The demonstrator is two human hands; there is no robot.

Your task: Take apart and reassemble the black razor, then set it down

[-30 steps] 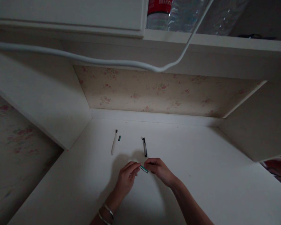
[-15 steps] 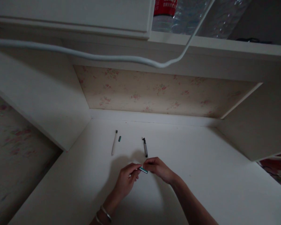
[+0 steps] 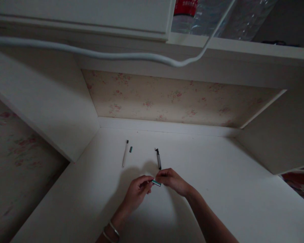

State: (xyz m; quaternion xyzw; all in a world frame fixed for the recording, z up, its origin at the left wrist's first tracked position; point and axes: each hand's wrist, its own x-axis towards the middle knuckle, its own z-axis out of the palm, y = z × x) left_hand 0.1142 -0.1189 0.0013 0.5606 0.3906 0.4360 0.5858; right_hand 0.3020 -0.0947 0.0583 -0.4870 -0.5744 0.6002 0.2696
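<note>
A small green, white and dark razor cartridge (image 3: 156,183) is held between the fingertips of both hands, above the white desktop. My left hand (image 3: 138,190) pinches its left end. The fingers of my right hand (image 3: 171,180) are closed at its upper right side, their exact grip partly hidden. Just beyond the hands lies a grey and black razor handle (image 3: 158,159), with no cartridge on its head. Farther left are a toothbrush (image 3: 125,154) with a pale handle and dark bristles, and a second green cartridge (image 3: 131,149).
The white desktop (image 3: 212,162) ends at a low ledge and a flower-patterned wall (image 3: 174,98). Side panels (image 3: 53,101) stand left and right. Overhead, a thick white cable (image 3: 131,56) crosses in front of a shelf with plastic bottles (image 3: 184,17).
The camera view has shifted slightly. Both hands stay together at the cartridge, with only a small shift of the left fingers.
</note>
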